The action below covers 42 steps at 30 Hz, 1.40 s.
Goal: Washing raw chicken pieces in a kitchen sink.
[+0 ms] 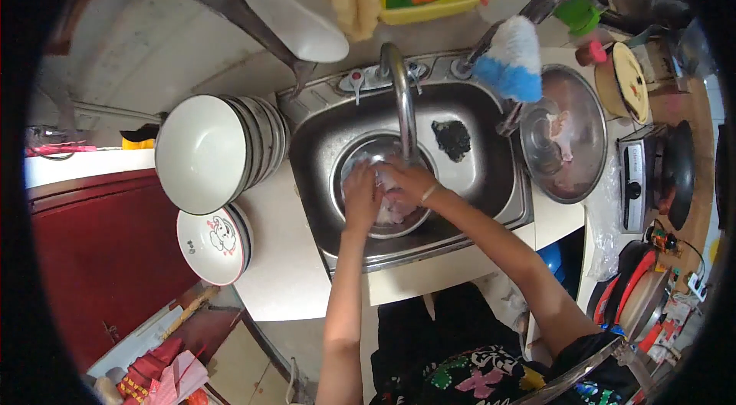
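A round stainless steel bowl (334, 189) stands in the metal sink (494, 192), under the curved faucet (406, 111). Pieces of raw meat (394, 214), pinkish and pale, lie in it. My left hand (362, 193) reaches into the bowl's left side, fingers pointing away from me. From the right, my right hand (409, 179) reaches in beside it, partly below the faucet spout, with a light band on the wrist. Both hands touch the contents, but the fingertips blur into the bowl, so I cannot tell what either grips.
Stacked white bowls (201, 152) and a smaller patterned bowl (210, 247) stand left of the sink. At right is a steel basin (540, 175) holding a raw poultry leg (560, 134). A dark scrubber (452, 140) lies in the sink. A blue-and-white brush (509, 60) hangs above its right corner.
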Tool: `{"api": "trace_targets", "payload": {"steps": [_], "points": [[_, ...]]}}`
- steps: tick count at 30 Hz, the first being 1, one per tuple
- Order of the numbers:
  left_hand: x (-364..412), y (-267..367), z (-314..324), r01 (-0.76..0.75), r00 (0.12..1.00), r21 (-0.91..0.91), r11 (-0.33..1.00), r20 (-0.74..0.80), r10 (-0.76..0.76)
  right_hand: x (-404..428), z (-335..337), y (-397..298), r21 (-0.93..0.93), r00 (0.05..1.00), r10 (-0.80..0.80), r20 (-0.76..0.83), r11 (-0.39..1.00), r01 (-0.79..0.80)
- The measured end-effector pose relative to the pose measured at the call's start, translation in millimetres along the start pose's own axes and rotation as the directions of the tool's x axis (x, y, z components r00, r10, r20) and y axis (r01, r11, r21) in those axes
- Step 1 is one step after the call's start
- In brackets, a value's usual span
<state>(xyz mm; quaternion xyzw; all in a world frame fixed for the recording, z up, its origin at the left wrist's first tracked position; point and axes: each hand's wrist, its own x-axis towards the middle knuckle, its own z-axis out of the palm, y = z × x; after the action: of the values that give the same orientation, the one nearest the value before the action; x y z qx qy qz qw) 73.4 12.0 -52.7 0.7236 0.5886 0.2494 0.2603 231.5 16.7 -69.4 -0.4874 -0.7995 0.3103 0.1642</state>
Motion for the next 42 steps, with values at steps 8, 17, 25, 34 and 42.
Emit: {"api": "trace_targets", "payload": {"steps": [8, 17, 25, 34, 42], "points": [[-28, 4, -44, 0.128, 0.969, 0.025, 0.991, 0.211, -0.13, 33, 41, 26, -0.155, 0.948, 0.034, 0.317, 0.988, 0.017], [-43, 12, -57, 0.312, 0.939, -0.163, 0.936, 0.204, -0.277, 41, 55, 38, 0.056, 0.993, -0.06, 0.103, 0.997, 0.054], [-41, 5, -51, 0.277, 0.955, -0.194, 0.941, 0.163, -0.248, 50, 37, 9, -0.286, 0.985, 0.006, 0.174, 0.957, 0.045], [-37, -7, -33, 0.293, 0.955, -0.33, 0.897, 0.153, -0.256, 55, 40, -4, -0.411, 0.935, 0.011, 0.355, 0.9, 0.145], [-35, -6, -32, 0.427, 0.904, -0.463, 0.777, 0.208, -0.373, 48, 78, 1, -0.214, 0.997, -0.005, 0.078, 0.977, 0.022]]}}
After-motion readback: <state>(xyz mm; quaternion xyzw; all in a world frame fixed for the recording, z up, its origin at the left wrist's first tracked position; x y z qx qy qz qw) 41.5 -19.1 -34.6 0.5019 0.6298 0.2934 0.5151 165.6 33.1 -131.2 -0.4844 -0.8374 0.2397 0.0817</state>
